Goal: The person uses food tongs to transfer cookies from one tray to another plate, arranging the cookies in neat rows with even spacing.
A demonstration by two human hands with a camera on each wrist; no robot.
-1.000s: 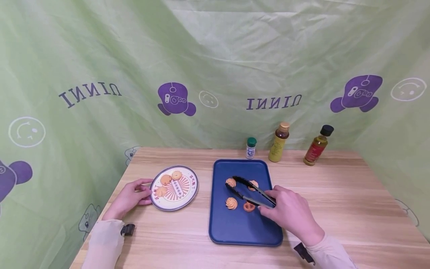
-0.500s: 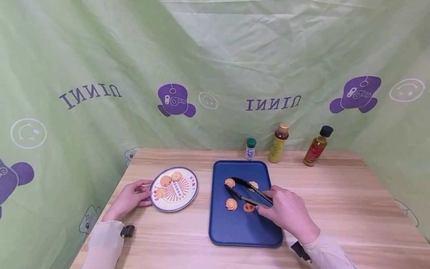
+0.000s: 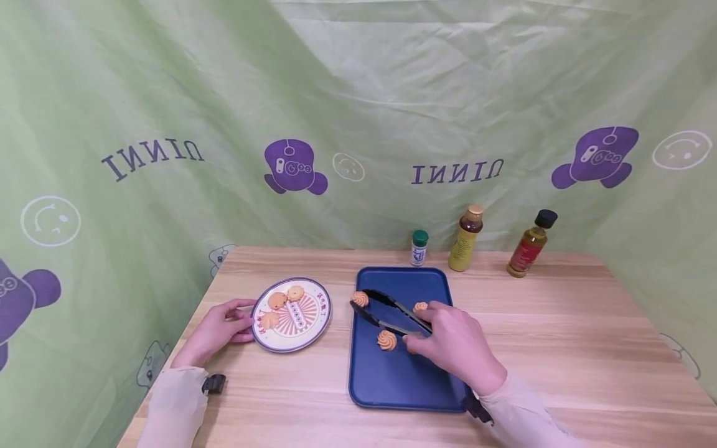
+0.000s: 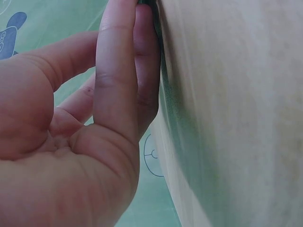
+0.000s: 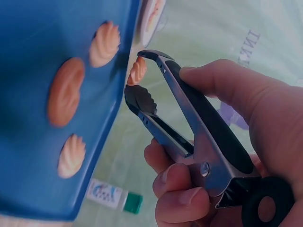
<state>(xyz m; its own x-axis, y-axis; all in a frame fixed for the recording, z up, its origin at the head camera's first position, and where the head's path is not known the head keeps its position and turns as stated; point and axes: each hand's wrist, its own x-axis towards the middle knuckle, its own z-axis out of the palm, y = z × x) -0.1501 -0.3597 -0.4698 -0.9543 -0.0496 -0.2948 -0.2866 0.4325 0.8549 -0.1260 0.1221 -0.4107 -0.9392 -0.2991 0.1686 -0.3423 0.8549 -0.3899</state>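
My right hand (image 3: 456, 345) grips black and steel tongs (image 5: 199, 127). A swirled cookie (image 5: 137, 71) is between the tongs' tips, raised above the left edge of the blue tray (image 3: 403, 386). Still on that tray lie a swirled cookie (image 3: 386, 340), another swirled cookie (image 3: 420, 307) close to my right fingers, and a pretzel-shaped cookie (image 5: 66, 92) mostly hidden by my hand in the head view. At the left, my left hand (image 3: 218, 330) touches the rim of a round patterned plate (image 3: 291, 342) with extended fingers. Three cookies (image 3: 277, 301) sit on the plate's left and upper part.
Behind the tray stand a green-capped shaker (image 3: 419, 249), a yellow-labelled bottle (image 3: 463, 242) and a red-labelled bottle (image 3: 528, 249). A green printed cloth (image 3: 358, 93) hangs behind the wooden table (image 3: 560, 336). A strip of table separates plate and tray.
The tongs and my right hand have moved left, carrying the swirled cookie from the tray's upper middle to its left edge. My left hand and the plate have stayed put.
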